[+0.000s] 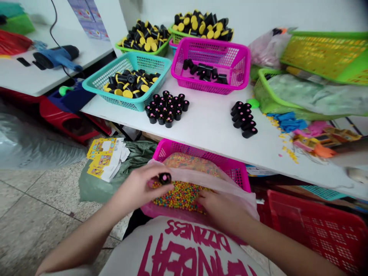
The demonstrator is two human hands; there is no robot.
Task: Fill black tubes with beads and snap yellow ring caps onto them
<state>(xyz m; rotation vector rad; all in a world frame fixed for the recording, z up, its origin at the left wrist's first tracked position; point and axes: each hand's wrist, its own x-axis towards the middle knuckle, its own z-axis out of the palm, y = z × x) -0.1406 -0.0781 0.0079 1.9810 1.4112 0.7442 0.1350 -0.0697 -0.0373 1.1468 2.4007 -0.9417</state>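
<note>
My left hand is closed around a small black cylinder, whose end with a pink centre faces up. It hovers over the left side of a bag of tiny multicoloured beads. Inside the bag's mouth, my right hand has its curled fingers down among the beads, so what they pinch is hidden. The bag's whitish plastic is folded back and sits in a pink basket at my lap. On the table, a cluster of black cylinders with pink centres stands upright; a smaller group is at the right.
A turquoise basket holds black-and-yellow cylinders; behind stand green baskets with more. A magenta basket has loose black cylinders. Blue heat-gun-like tool lies left. Red basket is low right; yellow printed cards rest on a green sack.
</note>
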